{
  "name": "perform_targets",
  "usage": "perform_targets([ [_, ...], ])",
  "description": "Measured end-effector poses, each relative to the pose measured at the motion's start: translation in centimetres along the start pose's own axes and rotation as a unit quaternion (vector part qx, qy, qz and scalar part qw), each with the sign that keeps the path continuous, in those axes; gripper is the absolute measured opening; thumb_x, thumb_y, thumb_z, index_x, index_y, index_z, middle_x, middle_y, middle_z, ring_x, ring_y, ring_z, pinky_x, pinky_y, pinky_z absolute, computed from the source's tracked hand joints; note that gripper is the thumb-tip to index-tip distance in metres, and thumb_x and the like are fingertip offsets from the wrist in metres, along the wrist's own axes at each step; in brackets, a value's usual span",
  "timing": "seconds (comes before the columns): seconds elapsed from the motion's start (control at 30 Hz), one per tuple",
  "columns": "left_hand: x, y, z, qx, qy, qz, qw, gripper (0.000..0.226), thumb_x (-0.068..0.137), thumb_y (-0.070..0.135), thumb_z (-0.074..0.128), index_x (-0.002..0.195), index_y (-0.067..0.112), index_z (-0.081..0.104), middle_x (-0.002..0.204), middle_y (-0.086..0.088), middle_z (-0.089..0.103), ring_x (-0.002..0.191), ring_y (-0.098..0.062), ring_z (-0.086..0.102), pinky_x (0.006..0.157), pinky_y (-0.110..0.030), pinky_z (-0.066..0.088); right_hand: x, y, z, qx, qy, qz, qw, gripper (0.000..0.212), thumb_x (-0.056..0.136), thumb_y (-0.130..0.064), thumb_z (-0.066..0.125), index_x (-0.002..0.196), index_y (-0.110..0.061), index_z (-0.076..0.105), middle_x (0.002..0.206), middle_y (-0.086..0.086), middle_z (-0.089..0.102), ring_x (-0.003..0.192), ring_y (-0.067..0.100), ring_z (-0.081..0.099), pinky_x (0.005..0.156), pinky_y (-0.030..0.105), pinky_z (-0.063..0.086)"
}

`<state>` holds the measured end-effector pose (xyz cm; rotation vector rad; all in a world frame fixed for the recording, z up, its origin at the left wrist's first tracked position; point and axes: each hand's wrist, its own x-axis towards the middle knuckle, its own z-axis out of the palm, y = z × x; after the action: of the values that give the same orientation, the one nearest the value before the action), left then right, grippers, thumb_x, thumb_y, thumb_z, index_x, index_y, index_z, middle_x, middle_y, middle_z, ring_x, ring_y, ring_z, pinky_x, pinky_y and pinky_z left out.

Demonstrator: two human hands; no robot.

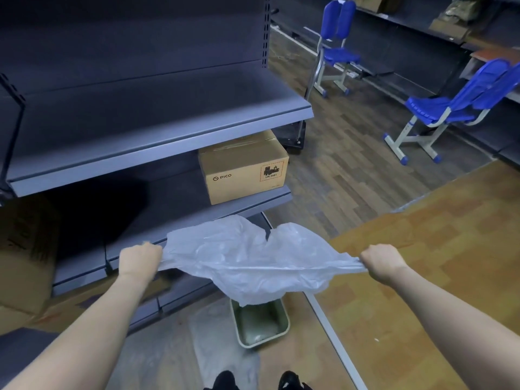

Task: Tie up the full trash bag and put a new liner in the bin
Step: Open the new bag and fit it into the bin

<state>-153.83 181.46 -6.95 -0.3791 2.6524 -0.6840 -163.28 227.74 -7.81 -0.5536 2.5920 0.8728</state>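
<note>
Liner (247, 260), thin translucent plastic, sits at lower centre of the frame, pulled out wide between two fists. Its top edge bunches into two humps; its lower part sags in a loose fold toward the bin. Left hand (139, 261) at lower left is closed tight around one gathered end of the plastic. Right hand (383, 264) at lower right is clenched around the other end, which is twisted into a taut strand. Both forearms reach in from the bottom corners.

Bin (260, 323), a pale greenish rectangular tub, stands on the floor directly below the sagging fold, near bottom centre; whether it has plastic inside, I cannot tell. A filmy sheet or bag (222, 353) lies on the floor just left of the bin, its shape too blurred to read. Dark shoes (289, 381) show at the bottom edge.

Grey shelving (157, 108) fills the upper left. A cardboard box (243, 168) marked PICO rests on its middle shelf. Two blue chairs (455, 108) stand at upper right on the wood-pattern floor.
</note>
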Motion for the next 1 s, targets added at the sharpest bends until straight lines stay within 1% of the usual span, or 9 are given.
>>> perform_targets([
  [0.13,0.0,0.3,0.2,-0.007,0.003,0.001,1.0,0.026,0.089,0.022,0.058,0.115,0.024,0.059,0.113,0.004,0.06,0.102,-0.016,0.065,0.069,-0.024,0.041,-0.2,0.0,-0.1,0.005,0.003,0.014,1.0,0.031,0.086,0.0,0.045,0.099,-0.022,0.063,0.111,0.001,0.067,0.105,0.023,0.064,0.079,0.028,0.05],
  [0.27,-0.6,-0.4,1.9,0.0,-0.038,-0.035,0.999,0.034,0.09,0.005,0.048,0.116,0.023,0.058,0.115,0.005,0.061,0.104,-0.016,0.063,0.074,-0.026,0.044,-1.1,0.9,1.0,0.017,-0.02,0.063,0.998,0.031,0.09,-0.005,0.044,0.111,-0.021,0.061,0.116,-0.002,0.064,0.108,0.019,0.063,0.08,0.026,0.049],
  [0.47,-1.0,0.7,2.1,0.009,-0.072,0.011,0.997,0.04,0.091,-0.001,0.041,0.123,0.021,0.053,0.122,0.005,0.059,0.111,-0.018,0.06,0.089,-0.031,0.048,-1.2,-0.2,2.0,0.062,-0.05,0.09,0.993,0.032,0.089,-0.007,0.048,0.117,-0.019,0.06,0.123,0.0,0.06,0.114,0.019,0.059,0.087,0.027,0.049],
  [0.6,-0.4,2.1,1.5,-0.037,-0.041,0.117,0.992,0.043,0.09,0.003,0.045,0.132,0.014,0.043,0.125,-0.003,0.054,0.108,-0.023,0.061,0.08,-0.032,0.048,-0.7,-1.1,1.5,0.123,-0.047,0.122,0.984,0.033,0.091,-0.013,0.046,0.122,-0.015,0.057,0.134,0.003,0.047,0.122,0.021,0.047,0.091,0.028,0.046],
  [0.7,-0.4,3.5,1.1,-0.052,-0.023,0.227,0.972,0.069,0.086,-0.005,0.044,0.145,0.025,0.022,0.139,-0.01,0.038,0.094,-0.029,0.062,0.073,-0.035,0.048,-0.4,-1.6,0.9,0.152,-0.073,0.134,0.976,0.028,0.09,-0.018,0.044,0.115,-0.017,0.058,0.119,0.001,0.06,0.11,0.019,0.057,0.077,0.026,0.046],
  [0.73,-0.5,3.8,1.1,-0.034,-0.025,0.254,0.966,0.074,0.084,-0.008,0.042,0.145,0.028,0.022,0.14,-0.011,0.035,0.086,-0.03,0.06,0.069,-0.036,0.045,-0.4,-1.6,0.8,0.151,-0.082,0.137,0.976,0.027,0.09,-0.018,0.044,0.113,-0.018,0.058,0.114,0.0,0.062,0.105,0.018,0.06,0.071,0.026,0.045],
  [0.8,-0.8,3.6,1.3,0.016,-0.043,0.284,0.958,0.063,0.085,-0.009,0.043,0.138,0.023,0.035,0.135,-0.011,0.039,0.083,-0.031,0.056,0.068,-0.038,0.043,-0.5,-1.1,0.9,0.139,-0.093,0.151,0.974,0.028,0.091,-0.015,0.041,0.113,-0.019,0.058,0.114,-0.002,0.063,0.104,0.017,0.062,0.071,0.025,0.044],
  [0.9,-1.6,2.1,2.5,0.081,-0.104,0.272,0.953,0.037,0.094,0.001,0.041,0.128,0.015,0.048,0.13,-0.01,0.049,0.11,-0.03,0.057,0.085,-0.039,0.047,-1.3,0.7,1.7,0.128,-0.096,0.193,0.968,0.033,0.093,-0.012,0.039,0.119,-0.021,0.056,0.12,-0.003,0.061,0.11,0.016,0.06,0.078,0.026,0.047],
  [1.0,-2.4,1.4,3.5,0.058,-0.129,0.241,0.96,0.035,0.097,0.005,0.035,0.125,0.016,0.053,0.13,-0.006,0.055,0.118,-0.025,0.055,0.091,-0.036,0.046,-1.8,1.9,2.3,0.13,-0.089,0.221,0.963,0.033,0.091,-0.008,0.04,0.116,-0.022,0.057,0.117,-0.003,0.062,0.108,0.016,0.061,0.074,0.026,0.046],
])
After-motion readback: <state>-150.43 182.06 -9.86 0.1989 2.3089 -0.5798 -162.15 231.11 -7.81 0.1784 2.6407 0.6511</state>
